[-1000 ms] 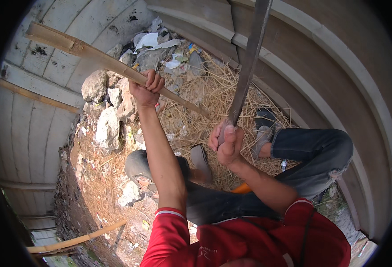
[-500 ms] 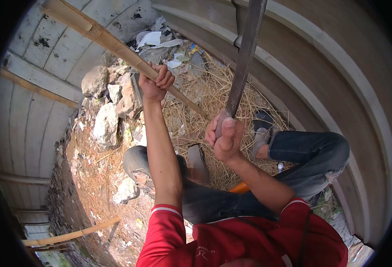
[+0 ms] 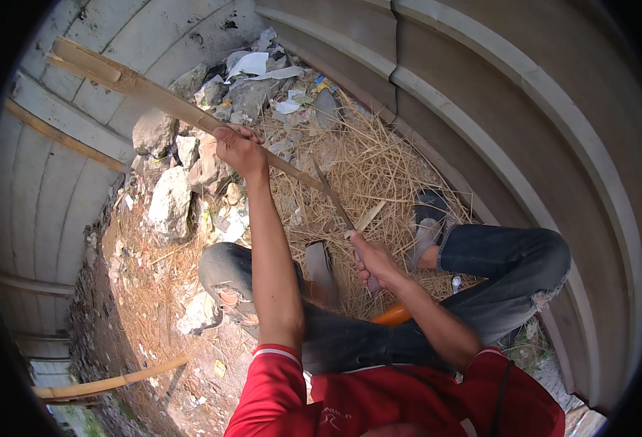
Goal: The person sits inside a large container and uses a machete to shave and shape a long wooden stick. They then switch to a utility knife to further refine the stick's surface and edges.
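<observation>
A long split bamboo pole [image 3: 162, 98] slants down from the upper left, and my left hand [image 3: 241, 152] is closed around it toward its lower part. My right hand [image 3: 376, 262] grips the handle of a machete [image 3: 341, 209], whose dark blade points up and forward. Near its tip, the blade meets or crosses the bamboo's lower end; whether it cuts in there I cannot tell. A pale flat sliver [image 3: 370, 216] shows beside the blade, above a heap of straw-like bamboo shavings [image 3: 401, 156].
Several rocks [image 3: 170, 202] and scraps of litter [image 3: 248, 65] lie on the left and far side. Corrugated metal sheeting [image 3: 510, 138] curves along the right. A pale panelled wall [image 3: 37, 197] stands at left. An orange object [image 3: 392, 315] rests by my bent legs.
The machete has swung down from its raised position to the bamboo's lower end. My right hand has dropped toward my lap. The bamboo's upper end has tipped lower and left.
</observation>
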A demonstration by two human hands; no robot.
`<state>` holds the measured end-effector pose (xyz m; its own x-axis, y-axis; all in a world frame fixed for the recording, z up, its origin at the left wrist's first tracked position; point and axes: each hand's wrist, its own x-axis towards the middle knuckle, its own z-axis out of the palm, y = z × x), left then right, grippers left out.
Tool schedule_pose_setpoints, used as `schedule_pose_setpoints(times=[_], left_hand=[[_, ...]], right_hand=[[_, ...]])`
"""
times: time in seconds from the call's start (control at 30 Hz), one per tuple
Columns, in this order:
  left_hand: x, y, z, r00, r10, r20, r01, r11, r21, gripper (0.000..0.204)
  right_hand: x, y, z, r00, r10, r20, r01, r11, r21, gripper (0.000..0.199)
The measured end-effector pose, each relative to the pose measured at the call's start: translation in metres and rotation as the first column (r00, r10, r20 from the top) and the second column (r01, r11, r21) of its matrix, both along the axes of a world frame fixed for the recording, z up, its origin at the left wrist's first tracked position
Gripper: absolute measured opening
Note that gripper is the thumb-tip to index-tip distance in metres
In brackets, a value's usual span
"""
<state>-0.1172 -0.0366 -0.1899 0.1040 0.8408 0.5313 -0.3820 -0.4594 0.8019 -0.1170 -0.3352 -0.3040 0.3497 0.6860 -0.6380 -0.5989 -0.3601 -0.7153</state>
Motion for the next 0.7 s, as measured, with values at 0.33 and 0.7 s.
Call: schedule_pose_setpoints(times=[0.33,0.7], left_hand=[[0.032,0.002,0.004,0.982,0.138,-0.126,-0.136,0.99,0.026,0.083],[0.029,0.007,0.005,0.982,0.173,-0.078,-0.172,0.985,0.014,0.078]], right_hand=[[0.003,0.062,0.071,0.786,-0.615,0.066,0.294,0.466,0.834,0.059],[0.016,0.059,0.036,0.99,-0.138,0.0,0.132,0.948,0.29,0.056]])
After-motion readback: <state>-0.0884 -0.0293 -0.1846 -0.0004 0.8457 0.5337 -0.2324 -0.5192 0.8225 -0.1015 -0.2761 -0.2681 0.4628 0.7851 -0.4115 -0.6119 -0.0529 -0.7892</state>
